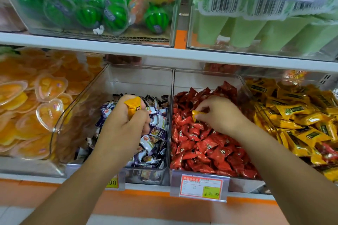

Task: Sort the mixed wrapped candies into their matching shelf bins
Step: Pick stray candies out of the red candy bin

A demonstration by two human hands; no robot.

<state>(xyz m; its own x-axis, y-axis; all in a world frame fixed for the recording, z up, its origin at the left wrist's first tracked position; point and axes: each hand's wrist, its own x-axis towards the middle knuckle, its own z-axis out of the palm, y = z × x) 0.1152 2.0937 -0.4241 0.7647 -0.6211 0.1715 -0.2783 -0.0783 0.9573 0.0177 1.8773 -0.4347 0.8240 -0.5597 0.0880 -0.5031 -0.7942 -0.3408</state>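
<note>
Yellow wrapped candy (198,115) pinched in right hand (220,117), just over red-candy bin (204,76), second yellow candy (133,106) gripped in curled left hand (126,122), above purple-white candy bin (139,78)

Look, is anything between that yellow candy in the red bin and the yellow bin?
Only the clear wall between the red candy bin and the yellow candy bin. The right hand pinches the yellow candy; lifting it over should work.
</note>
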